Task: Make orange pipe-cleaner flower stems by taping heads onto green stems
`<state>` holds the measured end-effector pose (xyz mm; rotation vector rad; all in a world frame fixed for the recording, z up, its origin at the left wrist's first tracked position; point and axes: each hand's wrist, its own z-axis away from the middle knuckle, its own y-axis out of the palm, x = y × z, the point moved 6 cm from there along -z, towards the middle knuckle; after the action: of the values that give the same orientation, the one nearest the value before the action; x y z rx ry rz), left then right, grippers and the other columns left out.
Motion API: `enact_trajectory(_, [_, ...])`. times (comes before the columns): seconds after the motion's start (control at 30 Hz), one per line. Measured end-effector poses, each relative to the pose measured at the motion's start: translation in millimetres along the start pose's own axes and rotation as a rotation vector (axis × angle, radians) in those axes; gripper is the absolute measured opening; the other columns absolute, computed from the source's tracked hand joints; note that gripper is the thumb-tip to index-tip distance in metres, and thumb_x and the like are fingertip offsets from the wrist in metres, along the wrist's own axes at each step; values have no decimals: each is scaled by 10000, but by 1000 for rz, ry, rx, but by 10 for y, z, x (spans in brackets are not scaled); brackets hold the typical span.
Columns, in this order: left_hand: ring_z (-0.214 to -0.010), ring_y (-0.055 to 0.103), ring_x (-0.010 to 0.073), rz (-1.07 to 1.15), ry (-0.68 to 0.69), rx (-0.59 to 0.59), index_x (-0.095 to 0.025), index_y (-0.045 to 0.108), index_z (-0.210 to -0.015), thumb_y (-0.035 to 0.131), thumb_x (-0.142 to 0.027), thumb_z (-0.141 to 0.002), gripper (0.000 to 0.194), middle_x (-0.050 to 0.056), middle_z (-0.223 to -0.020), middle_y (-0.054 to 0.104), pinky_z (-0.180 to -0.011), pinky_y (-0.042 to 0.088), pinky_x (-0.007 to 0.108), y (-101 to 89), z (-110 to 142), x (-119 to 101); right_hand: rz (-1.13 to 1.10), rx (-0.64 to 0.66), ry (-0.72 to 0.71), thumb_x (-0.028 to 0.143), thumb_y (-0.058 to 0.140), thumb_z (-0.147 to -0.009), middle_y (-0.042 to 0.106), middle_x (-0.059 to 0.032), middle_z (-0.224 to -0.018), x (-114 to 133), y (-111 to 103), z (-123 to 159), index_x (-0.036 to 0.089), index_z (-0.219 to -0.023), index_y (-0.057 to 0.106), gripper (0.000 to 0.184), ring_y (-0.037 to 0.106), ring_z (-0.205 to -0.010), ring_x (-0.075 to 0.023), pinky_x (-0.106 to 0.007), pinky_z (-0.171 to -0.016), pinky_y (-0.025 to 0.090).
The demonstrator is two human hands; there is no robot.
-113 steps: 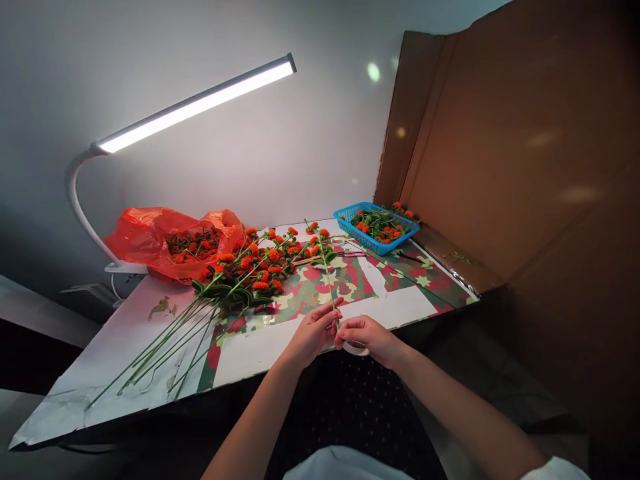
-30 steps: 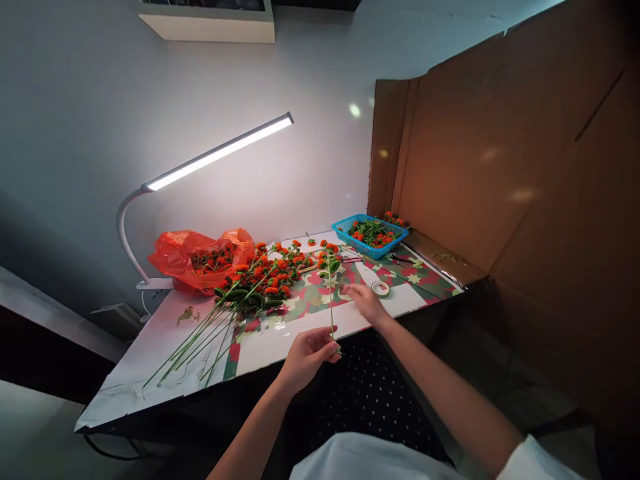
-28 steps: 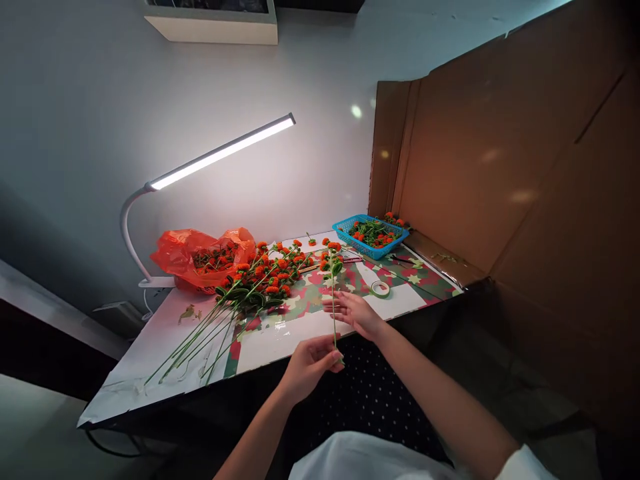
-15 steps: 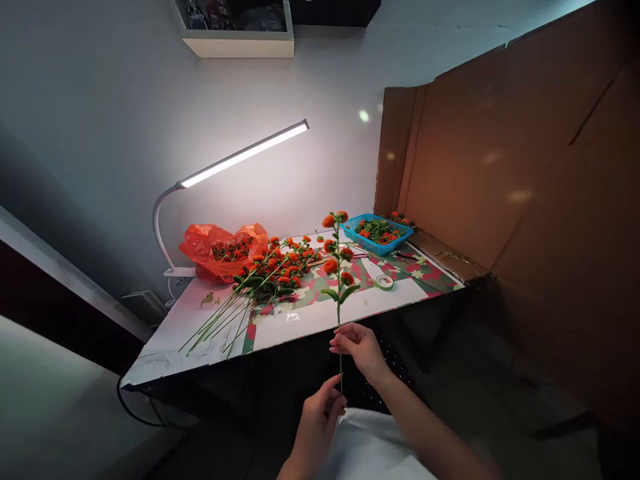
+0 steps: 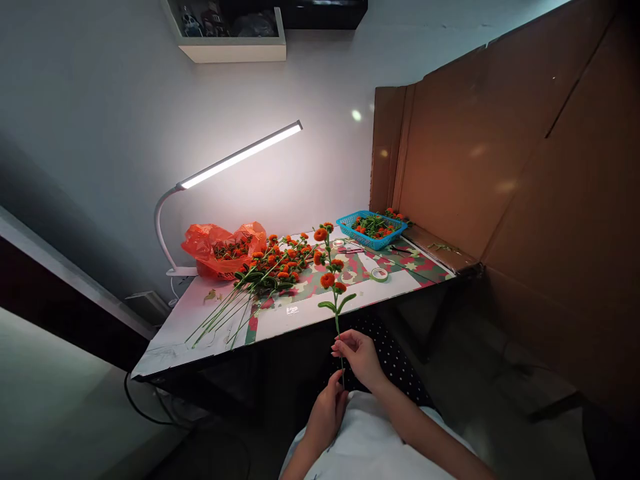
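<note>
A flower stem [image 5: 328,281] with several fuzzy orange blooms and two green leaves stands nearly upright in front of the table's edge, its top tilted a little to the left. My right hand [image 5: 359,357] pinches the stem below the leaves. Lower down, close to my lap, my left hand [image 5: 326,412] grips the bottom end between thumb and fingers. On the table to the left lies a pile of similar orange flowers [image 5: 280,263], their long green stems pointing toward the front left.
An orange plastic bag [image 5: 200,243] holding more flowers sits near the lit desk lamp [image 5: 240,157]. At the back right is a blue basket [image 5: 383,241] of small flower pieces. A roll of tape [image 5: 379,274] lies on the table [image 5: 280,327]. A cardboard panel [image 5: 450,147] stands at right.
The stem's top has tipped to the left, and its blooms have turned slightly. Both hands keep their hold, and the view has shifted a little.
</note>
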<state>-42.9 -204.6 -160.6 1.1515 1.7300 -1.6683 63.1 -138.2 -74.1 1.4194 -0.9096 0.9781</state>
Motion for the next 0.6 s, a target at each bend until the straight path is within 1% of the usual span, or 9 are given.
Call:
enact_trajectory(0.2, [-651,562,148,-13,-32,-4,-157,435,-1260,438,-273,-856,421,5,-726,582,-668,463,273,-10,2,15,18,-25,-3,419,752,-614,646,-21,-635,-79,-22,15,139,-706,639,316,660,-644,-182,-335,-620,579])
enact_trajectory(0.37, [-631,566,146,-34,-61,10,-156,451,-1246,464,-235,-831,422,0,-700,594,-640,454,256,6,-2,17,54,-47,21,390,745,-623,653,-29,-640,-148,-41,29,138,-701,633,286,662,-649,-191,-343,-628,575])
enact_trajectory(0.47, [-641,582,152,-68,-61,6,-156,452,-1253,448,-224,-834,424,13,-714,614,-639,457,257,1,0,1,71,-49,11,385,735,-635,652,-34,-654,-154,-46,39,138,-711,629,279,665,-660,-196,-349,-638,574])
enact_trajectory(0.6, [-685,614,171,-99,-35,-13,-138,462,-1245,404,-207,-846,409,55,-766,651,-654,472,274,-22,0,-36,125,-39,-15,398,707,-666,656,-45,-668,-168,-55,43,136,-719,625,280,666,-653,-198,-349,-633,571])
